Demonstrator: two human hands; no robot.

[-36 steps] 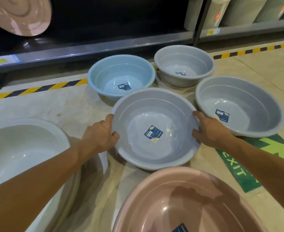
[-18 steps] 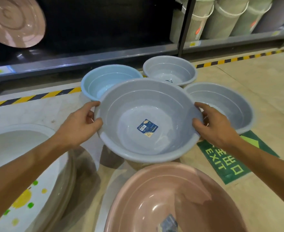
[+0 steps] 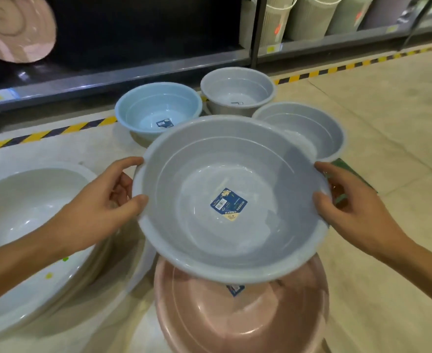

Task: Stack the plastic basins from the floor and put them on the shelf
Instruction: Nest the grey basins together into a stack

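Observation:
I hold a grey plastic basin with a blue label in mid-air, my left hand gripping its left rim and my right hand its right rim. It hovers over the back part of a pink basin on the floor. Farther back on the floor stand a light blue basin, a small grey basin and another grey basin, partly hidden behind the held one. A big white basin lies at the left. The dark shelf runs along the back.
A pink basin sits on the shelf at top left. Ribbed bins fill the shelf section at top right. Yellow-black tape marks the floor in front of the shelves. Bare floor lies to the right.
Both hands lifted the grey basin off the floor and brought it closer and toward the pink basin. The view has shifted slightly right.

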